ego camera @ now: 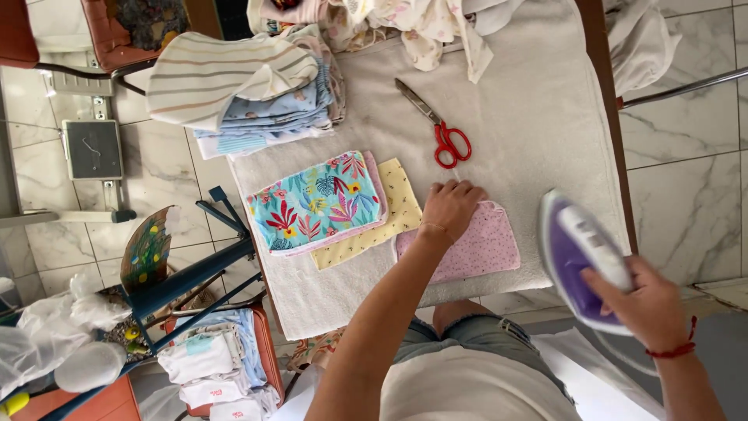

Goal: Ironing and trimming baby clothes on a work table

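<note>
Home ironing corner: iron (586, 261), folded cloths (257, 117).

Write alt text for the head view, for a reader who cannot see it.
Seen from above, a person's left hand presses flat on a pink dotted cloth on a towel-covered ironing table, while the right hand holds a purple and white iron just off the table's edge. Folded floral and yellow cloths and red-handled scissors lie nearby.

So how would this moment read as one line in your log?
left hand: flat on pink cloth | right hand: holding purple iron above the table edge | scissors: lying apart on towel
</note>
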